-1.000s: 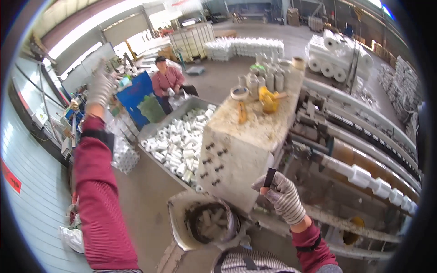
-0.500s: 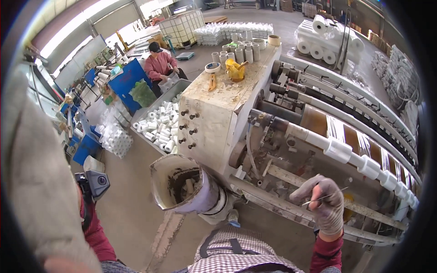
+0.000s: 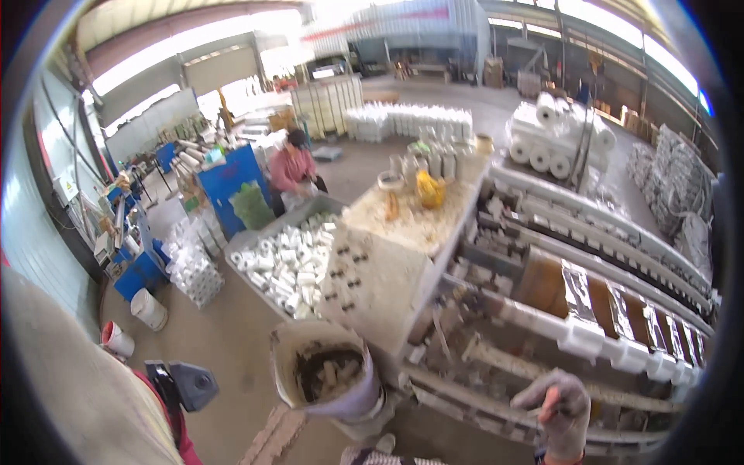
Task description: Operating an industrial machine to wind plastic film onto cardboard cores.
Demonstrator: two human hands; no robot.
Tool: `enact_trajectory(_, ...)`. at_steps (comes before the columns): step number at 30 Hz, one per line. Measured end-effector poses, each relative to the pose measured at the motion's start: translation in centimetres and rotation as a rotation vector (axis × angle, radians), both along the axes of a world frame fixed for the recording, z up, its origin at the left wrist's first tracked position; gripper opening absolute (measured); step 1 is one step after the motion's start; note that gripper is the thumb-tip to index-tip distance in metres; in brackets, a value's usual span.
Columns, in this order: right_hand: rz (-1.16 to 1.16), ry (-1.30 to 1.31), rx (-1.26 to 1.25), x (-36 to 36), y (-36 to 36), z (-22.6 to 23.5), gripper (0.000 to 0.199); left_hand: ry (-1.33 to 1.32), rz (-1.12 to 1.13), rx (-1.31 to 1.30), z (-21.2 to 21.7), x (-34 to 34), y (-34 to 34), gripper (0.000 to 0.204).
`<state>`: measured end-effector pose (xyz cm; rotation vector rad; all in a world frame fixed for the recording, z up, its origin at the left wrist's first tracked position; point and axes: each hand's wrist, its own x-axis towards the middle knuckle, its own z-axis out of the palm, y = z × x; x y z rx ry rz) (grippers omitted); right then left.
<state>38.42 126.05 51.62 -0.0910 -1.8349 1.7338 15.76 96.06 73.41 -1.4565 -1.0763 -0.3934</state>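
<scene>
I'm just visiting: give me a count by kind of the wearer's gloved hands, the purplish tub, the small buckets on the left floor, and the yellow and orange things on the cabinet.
Gloved hands: 2 (blurred left hand, right hand)
Purplish tub: 1
Small buckets: 2 (white bucket, red-and-white bucket)
Yellow container: 1
Orange cutter: 1
Total: 7

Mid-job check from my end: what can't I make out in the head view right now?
All in the head view:
Left hand: blurred close to the lens, cut off by the lower-left rim; its fingers cannot be read.
Right hand: blur hides whether its fingers pinch anything thin.
Bucket: bottom hidden by pale tubes.
Co-worker: hands too small and blurred.
</scene>
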Motion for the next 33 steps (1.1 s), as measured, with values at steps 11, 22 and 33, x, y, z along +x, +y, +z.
enact_trajectory(11,0.227,-0.349,0.132,-8.4,-9.2,-3.6,0.022,-0.114,-0.035,0.156,-3.1,-6.2,-7.1,0.054)
enact_trajectory(22,0.187,-0.353,0.039,-7.9,-9.5,-9.9,0.027,-0.478,-0.084,0.274,-13.1,-12.3,-2.6,0.066)
enact_trajectory(33,0.044,-0.514,-0.09,-2.7,-7.2,-11.3,0.022,-0.278,0.59,0.476,-13.3,-23.9,2.7,0.063)
